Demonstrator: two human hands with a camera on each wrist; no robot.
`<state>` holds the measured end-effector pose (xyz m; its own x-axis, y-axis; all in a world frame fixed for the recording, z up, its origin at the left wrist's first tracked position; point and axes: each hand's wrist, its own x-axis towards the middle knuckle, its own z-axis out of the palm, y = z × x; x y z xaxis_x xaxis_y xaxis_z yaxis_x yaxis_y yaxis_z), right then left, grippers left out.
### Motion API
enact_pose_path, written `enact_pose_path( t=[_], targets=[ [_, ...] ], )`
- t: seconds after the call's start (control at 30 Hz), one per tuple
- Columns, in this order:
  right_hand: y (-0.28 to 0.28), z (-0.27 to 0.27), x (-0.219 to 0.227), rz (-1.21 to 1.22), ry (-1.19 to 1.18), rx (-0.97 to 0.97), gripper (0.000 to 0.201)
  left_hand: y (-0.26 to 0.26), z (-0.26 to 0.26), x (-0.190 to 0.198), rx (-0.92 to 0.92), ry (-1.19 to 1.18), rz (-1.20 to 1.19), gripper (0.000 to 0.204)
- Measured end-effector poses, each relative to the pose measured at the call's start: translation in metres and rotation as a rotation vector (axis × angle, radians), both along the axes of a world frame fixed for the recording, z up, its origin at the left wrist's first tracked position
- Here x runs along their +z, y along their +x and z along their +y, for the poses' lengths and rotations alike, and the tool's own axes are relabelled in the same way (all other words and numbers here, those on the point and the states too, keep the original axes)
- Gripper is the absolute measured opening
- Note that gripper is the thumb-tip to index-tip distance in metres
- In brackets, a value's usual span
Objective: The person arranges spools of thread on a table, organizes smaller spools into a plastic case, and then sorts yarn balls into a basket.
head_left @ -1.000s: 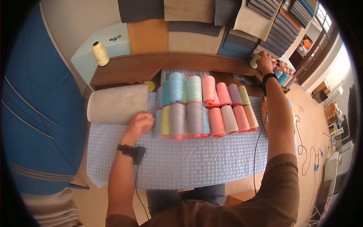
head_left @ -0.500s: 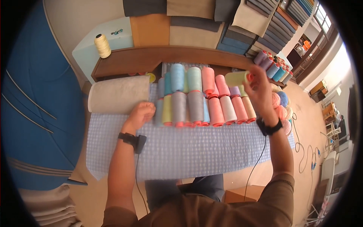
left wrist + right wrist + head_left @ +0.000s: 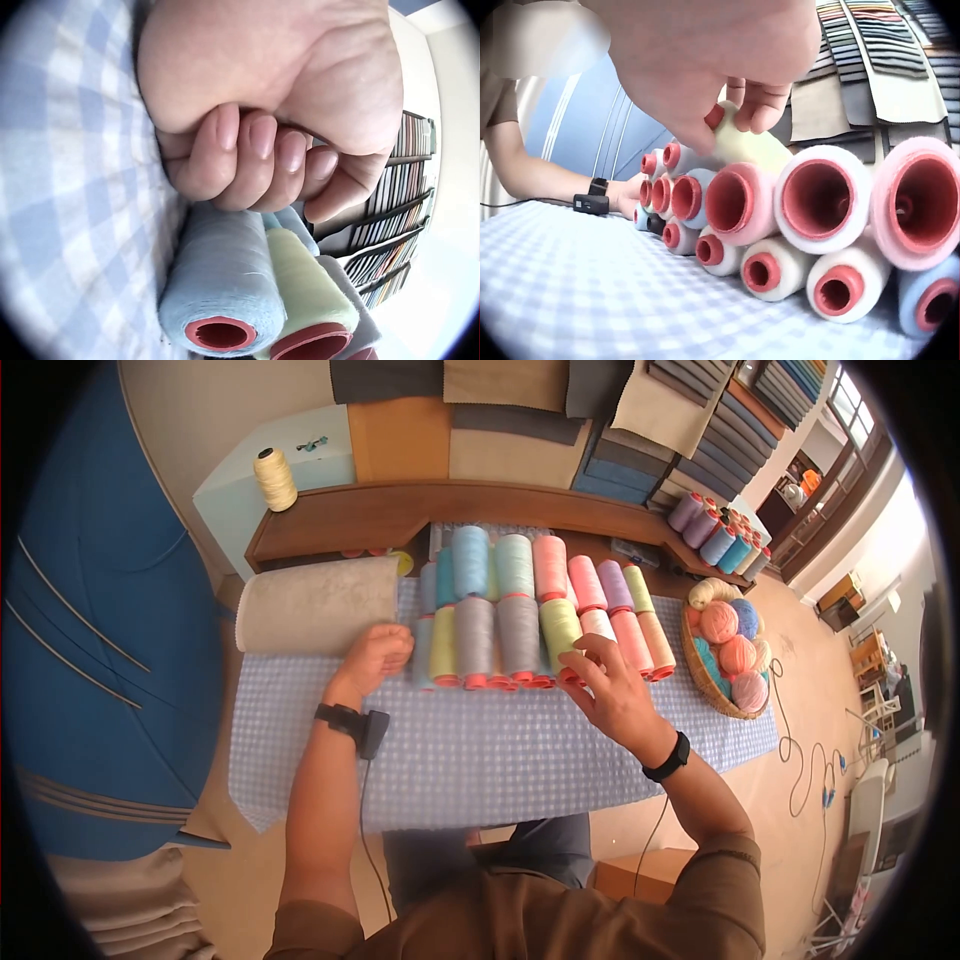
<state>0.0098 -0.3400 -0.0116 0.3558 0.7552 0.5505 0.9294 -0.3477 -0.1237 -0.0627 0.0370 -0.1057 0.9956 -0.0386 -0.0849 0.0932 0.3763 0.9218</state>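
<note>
My right hand (image 3: 618, 698) pinches a yellow-green thread spool (image 3: 560, 628) by its red-cored near end. The spool lies over the top of a stack of thread spools, above a pink one (image 3: 739, 202) and a white one (image 3: 823, 196) in the right wrist view. At the stack's left end my left hand (image 3: 378, 655) rests on the checked cloth, fingers curled into the palm. Its knuckles are right against a light-blue spool (image 3: 225, 277) there, and the palm holds nothing. Grey spools (image 3: 473, 635) lie in the stack's middle.
A rolled beige fabric (image 3: 318, 605) lies behind the left hand. On the right stands a basket (image 3: 705, 675) of yarn balls. More spools (image 3: 720, 540) stand on the wooden shelf (image 3: 480, 500), and a cream cone (image 3: 274, 480) stands at back left. Cables trail from both wrists.
My right hand has brought the yellow-green spool from the shelf at back right, forward and left onto the stack. The left hand stays beside the stack, fingers curled throughout.
</note>
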Motion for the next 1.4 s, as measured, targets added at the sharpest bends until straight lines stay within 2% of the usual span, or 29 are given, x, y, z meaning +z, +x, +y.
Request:
enact_pose_path(
  t=[0.2,0.3,0.4,0.43,0.47,0.53,0.57,0.6,0.7,0.8,0.9,1.13,1.17,1.3,1.37,1.4],
  targets=[
    [0.002,0.003,-0.003,0.052,0.018,-0.047,0.043,0.001,0.001,-0.001,-0.011,-0.007,0.0,0.034],
    [0.007,0.0,-0.002,0.023,0.071,-0.012,0.044,-0.001,0.0,0.0,-0.001,-0.01,0.009,0.034],
    [0.02,-0.01,0.017,-0.03,0.111,-0.074,0.043,0.001,-0.001,0.0,0.004,-0.008,-0.001,0.034],
    [0.028,-0.01,0.034,-0.125,0.187,-0.1,0.039,0.001,-0.001,-0.001,0.008,-0.007,-0.005,0.034],
    [0.051,-0.02,0.029,0.025,0.243,-0.211,0.035,0.001,-0.001,-0.001,0.008,-0.004,-0.003,0.034],
    [0.101,-0.036,0.048,-0.005,0.316,-0.275,0.029,0.0,-0.001,-0.001,0.011,0.003,0.004,0.034],
    [0.131,-0.048,0.053,0.031,0.308,-0.409,0.029,0.0,-0.001,-0.001,0.006,0.006,0.001,0.033],
    [0.163,-0.059,0.057,0.041,0.309,-0.486,0.038,0.001,-0.001,-0.002,0.001,0.008,0.0,0.033],
    [0.259,-0.096,0.063,-0.031,0.176,-0.884,0.041,0.002,0.003,-0.006,-0.009,0.007,-0.006,0.032],
    [0.333,-0.141,0.054,-0.117,0.091,-1.024,0.042,0.003,0.004,-0.007,-0.02,-0.007,-0.011,0.031],
    [0.377,-0.175,0.038,-0.212,0.007,-1.02,0.041,0.002,0.005,-0.006,-0.016,-0.014,-0.006,0.032],
    [0.353,-0.167,0.045,-0.19,-0.004,-1.094,0.036,0.001,0.001,-0.005,-0.016,-0.019,-0.005,0.033],
    [0.345,-0.164,0.042,-0.254,0.036,-1.067,0.037,0.002,0.002,-0.005,-0.017,-0.018,-0.008,0.033],
    [0.32,-0.153,0.047,-0.118,0.001,-0.972,0.037,0.001,0.001,-0.002,-0.012,-0.026,0.001,0.033],
    [0.271,-0.115,0.065,-0.14,0.072,-0.894,0.036,0.001,0.0,-0.002,-0.009,-0.037,0.006,0.033],
    [0.252,-0.1,0.07,-0.077,0.146,-0.812,0.036,0.001,0.0,-0.004,-0.007,-0.029,0.004,0.033]
  ],
)
